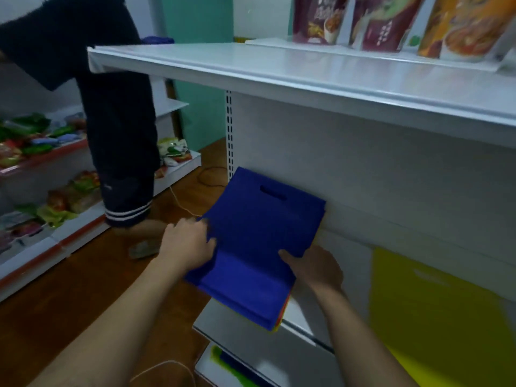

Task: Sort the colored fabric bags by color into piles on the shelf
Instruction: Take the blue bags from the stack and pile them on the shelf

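A blue fabric bag (259, 227) with a cut-out handle slot tops a stack of bags, its upper half bent up against the white shelf back. Thin orange and yellow edges (282, 314) of other bags show under it at the stack's lower right. My left hand (188, 243) grips the blue bag's left edge. My right hand (311, 268) grips its right edge with the thumb on top. A yellow bag (435, 305) lies flat on the same shelf (301, 317) to the right.
An upper white shelf (279, 71) overhangs the work area, carrying snack pouches (382, 20). A person in dark clothes (117, 135) stands at left beside shelves of packaged goods (36, 143). More green and blue bags (231, 364) lie on a lower shelf. Wooden floor with a cable lies below.
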Available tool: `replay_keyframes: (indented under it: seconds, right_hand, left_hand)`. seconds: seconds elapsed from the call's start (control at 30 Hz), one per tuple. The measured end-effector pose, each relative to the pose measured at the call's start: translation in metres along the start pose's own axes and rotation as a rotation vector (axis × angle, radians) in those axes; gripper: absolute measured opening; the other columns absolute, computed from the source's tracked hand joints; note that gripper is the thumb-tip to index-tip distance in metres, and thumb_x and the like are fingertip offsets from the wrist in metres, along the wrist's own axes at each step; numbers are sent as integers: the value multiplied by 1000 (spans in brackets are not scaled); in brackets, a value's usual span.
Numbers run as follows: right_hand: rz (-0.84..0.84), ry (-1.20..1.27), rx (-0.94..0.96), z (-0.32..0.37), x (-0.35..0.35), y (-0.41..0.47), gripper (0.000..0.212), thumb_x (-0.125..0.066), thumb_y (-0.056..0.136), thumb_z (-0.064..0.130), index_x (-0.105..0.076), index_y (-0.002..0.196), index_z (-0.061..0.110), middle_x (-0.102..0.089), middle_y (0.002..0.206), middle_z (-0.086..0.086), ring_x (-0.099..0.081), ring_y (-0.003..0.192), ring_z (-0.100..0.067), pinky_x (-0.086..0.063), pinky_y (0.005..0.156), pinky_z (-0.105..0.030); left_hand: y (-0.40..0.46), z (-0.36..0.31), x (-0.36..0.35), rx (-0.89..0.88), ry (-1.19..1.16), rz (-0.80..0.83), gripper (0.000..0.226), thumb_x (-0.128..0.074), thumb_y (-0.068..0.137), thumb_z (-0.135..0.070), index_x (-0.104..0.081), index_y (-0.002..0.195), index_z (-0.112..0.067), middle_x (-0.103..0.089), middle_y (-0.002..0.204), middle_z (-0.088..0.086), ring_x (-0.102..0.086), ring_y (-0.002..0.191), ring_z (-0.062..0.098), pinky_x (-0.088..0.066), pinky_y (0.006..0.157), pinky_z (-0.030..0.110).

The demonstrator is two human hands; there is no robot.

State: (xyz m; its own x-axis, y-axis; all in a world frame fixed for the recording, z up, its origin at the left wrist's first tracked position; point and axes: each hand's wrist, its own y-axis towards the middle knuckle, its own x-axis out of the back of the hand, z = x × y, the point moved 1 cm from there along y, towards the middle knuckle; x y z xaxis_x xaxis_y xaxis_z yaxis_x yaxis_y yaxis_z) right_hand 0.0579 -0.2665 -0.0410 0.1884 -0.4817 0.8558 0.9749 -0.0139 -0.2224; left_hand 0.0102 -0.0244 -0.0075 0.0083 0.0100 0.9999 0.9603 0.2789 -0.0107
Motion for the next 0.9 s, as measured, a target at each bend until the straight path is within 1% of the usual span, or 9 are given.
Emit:
replay_keyframes:
  seconds: [0.1,0.23,0.4,0.47,0.57,0.63,0.77,0.83,0.9]
  right_hand:
    - [13,163,-63,-10,-7,5,55,-58,78,69,-56,67,16,-61,75,-2,-63,78,-26,-38,56,-30]
    - [-54,317,-85,-22,-11,-1,44,-67,82,52,-49,56,21,-55,63,3,-58,66,-21,-39,52,-29]
    - [-79,437,-59,-23,-12,-5,27,-66,86,42,-59,68,24,-66,80,3,-63,71,-15,-52,63,-29]
    - [-43,479,-84,-23,-17,-3,23,-64,87,46,-64,76,25,-69,87,3,-66,78,-19,-56,73,-37]
    - [-74,502,-98,-23,-23,-4,25,-64,87,47,-69,89,22,-71,93,3,-68,82,-20,-57,77,-41]
    - [-123,460,-106,-22,-22,-6,24,-62,88,45,-68,94,22,-69,91,5,-67,81,-18,-57,76,-40]
    - [-155,448,-127,-20,-22,-11,24,-63,88,46,-67,83,23,-69,84,7,-67,77,-16,-57,73,-40]
    - [-157,432,-142,-21,-21,-13,34,-63,87,49,-70,82,16,-70,81,4,-66,73,-16,-57,71,-39]
    - [-164,402,-157,-22,-20,-14,44,-61,87,51,-70,82,8,-71,78,-2,-66,70,-17,-57,67,-38]
  left_hand:
    - [20,10,-7,-26,-8,34,43,-46,93,-54,-51,118,-19,-59,113,5,-55,107,25,-40,91,40]
    - [35,11,-14,-54,5,40,52,-42,89,-66,-51,110,-19,-59,108,5,-55,105,24,-38,91,41]
    - [50,4,-8,-10,-21,156,61,-40,82,-78,-51,88,-18,-57,87,1,-56,89,22,-42,85,38]
    - [57,-1,-6,10,-45,218,61,-38,84,-77,-53,85,-19,-57,85,2,-56,85,21,-41,83,37]
    - [72,-2,-9,27,-98,303,57,-46,84,-72,-56,90,-16,-59,87,3,-57,82,20,-44,78,35]
    - [84,-1,-11,28,-191,349,57,-59,82,-66,-57,103,-13,-60,94,4,-57,82,19,-47,73,32]
    - [99,6,-15,39,-290,447,74,-72,74,-60,-50,125,-11,-58,118,9,-54,93,22,-46,75,34]
    - [104,7,-19,23,-296,491,76,-71,73,-62,-52,126,-11,-59,118,9,-56,98,24,-47,77,36]
    - [105,5,-22,-28,-229,515,68,-61,79,-66,-55,117,-10,-59,109,8,-57,94,23,-49,78,34]
